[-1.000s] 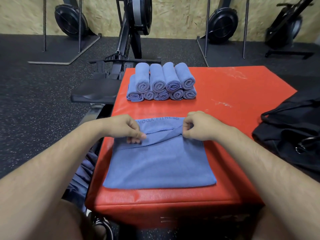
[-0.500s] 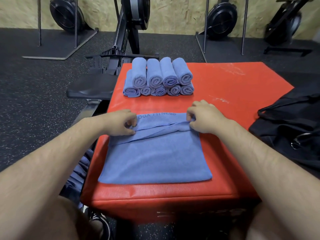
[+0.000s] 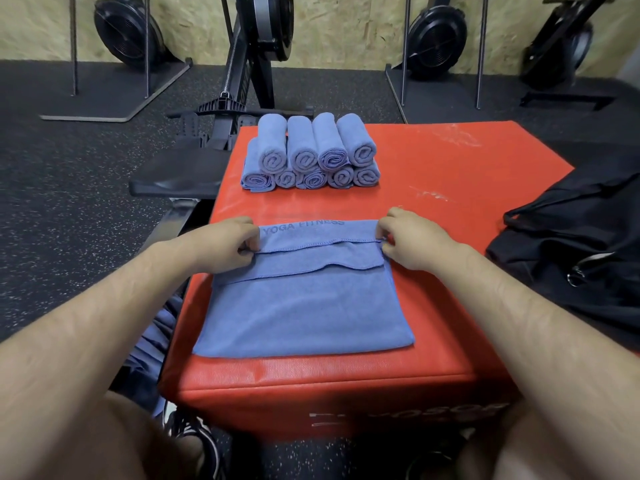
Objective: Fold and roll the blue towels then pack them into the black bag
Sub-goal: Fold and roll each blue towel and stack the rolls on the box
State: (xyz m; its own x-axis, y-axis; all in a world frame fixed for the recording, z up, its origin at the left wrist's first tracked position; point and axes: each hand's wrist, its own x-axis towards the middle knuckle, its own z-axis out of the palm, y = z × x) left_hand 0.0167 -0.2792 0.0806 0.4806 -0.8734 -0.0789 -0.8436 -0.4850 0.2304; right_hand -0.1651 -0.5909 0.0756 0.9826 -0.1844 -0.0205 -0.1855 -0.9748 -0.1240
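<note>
Currently: person seated at a red padded box (image 3: 450,188), both forearms reaching forward over it.

Flat towel (image 3: 304,306): blue, lies spread on the near half of the box top, near edge close to the box front. Its far edge is turned back toward the person in a narrow band; printed lettering "YOGA FITNESS" shows along the far fold.

Left hand (image 3: 228,240): at the far left corner of the towel, fingers curled, thumb and fingertips pinching the turned-back hem.

Right hand (image 3: 412,239): at the far right corner, fingers curled, pinching the same hem.

Rolled towels (image 3: 311,154): blue, stacked on the far half of the box, five below, four on top, spiral ends facing the person. Well apart from the flat towel.

Black bag (image 3: 581,244): slumped at the right, against the box edge; whether it is open, cannot tell.

Rowing machine (image 3: 256,46) stands behind the box.
</note>
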